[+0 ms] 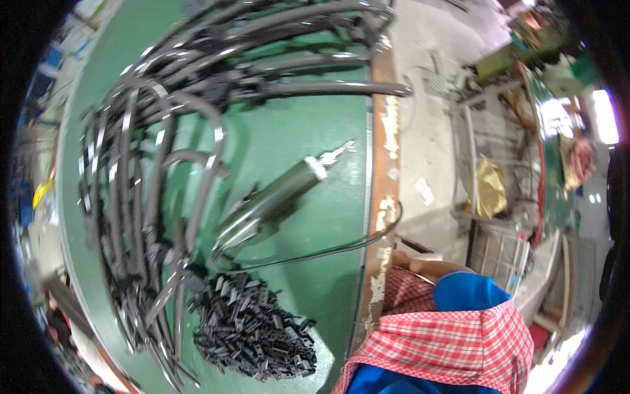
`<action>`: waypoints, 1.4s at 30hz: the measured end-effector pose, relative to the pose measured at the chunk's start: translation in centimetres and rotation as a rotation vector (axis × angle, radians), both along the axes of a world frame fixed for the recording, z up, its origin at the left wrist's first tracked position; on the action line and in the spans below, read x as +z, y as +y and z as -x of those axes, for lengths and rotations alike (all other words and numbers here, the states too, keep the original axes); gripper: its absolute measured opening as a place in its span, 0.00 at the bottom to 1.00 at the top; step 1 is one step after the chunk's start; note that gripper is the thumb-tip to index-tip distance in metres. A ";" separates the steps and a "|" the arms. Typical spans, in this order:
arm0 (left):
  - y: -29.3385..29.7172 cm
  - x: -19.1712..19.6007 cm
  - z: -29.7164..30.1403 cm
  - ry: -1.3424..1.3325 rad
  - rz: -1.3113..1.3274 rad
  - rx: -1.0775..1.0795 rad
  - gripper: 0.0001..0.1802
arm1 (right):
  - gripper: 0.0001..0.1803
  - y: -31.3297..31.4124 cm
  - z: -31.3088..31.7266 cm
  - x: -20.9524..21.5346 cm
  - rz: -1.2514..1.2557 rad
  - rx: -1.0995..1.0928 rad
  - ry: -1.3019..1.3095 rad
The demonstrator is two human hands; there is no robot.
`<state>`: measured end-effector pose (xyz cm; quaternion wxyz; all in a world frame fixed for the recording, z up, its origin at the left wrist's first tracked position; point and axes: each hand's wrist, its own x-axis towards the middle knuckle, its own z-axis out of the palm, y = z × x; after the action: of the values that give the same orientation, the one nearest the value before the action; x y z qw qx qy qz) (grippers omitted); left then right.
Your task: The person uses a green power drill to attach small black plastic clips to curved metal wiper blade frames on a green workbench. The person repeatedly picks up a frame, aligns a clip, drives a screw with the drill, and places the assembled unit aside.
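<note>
Power tool (270, 202) lies left of one hand (399, 259)

Green flat desk (295, 125); dark-green cylindrical corded tool (272, 200), silvery tip (336, 153); dark-grey curved tubes (321, 88); red-and-white checked cloth garment (453, 341).

Head fisheye faces down, tabletop (295, 125) near; rim unclear.

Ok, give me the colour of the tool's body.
The tool's body is dark green, clearest in the head view.
</note>
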<state>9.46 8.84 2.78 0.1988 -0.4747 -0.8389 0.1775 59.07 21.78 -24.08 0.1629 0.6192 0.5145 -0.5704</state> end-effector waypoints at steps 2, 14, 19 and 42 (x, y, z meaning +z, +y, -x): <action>-1.2 0.6 0.4 0.005 -0.053 0.100 0.27 | 0.17 0.9 -1.6 -1.1 -0.024 0.046 0.079; -0.8 -3.2 1.5 -0.496 -0.642 0.389 0.25 | 0.13 26.6 -0.2 39.8 -0.629 0.534 0.850; 0.6 2.6 3.5 -0.708 -0.965 0.272 0.25 | 0.30 36.7 10.1 34.4 -1.606 0.613 0.173; 34.4 17.5 5.9 -1.528 -0.059 0.021 0.23 | 0.30 28.1 3.5 32.8 -0.309 -1.088 1.857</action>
<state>3.52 43.25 20.33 -0.4257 -0.4519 -0.7522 -0.2208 55.54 49.88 8.73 -0.6437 0.1049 0.1599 -0.7410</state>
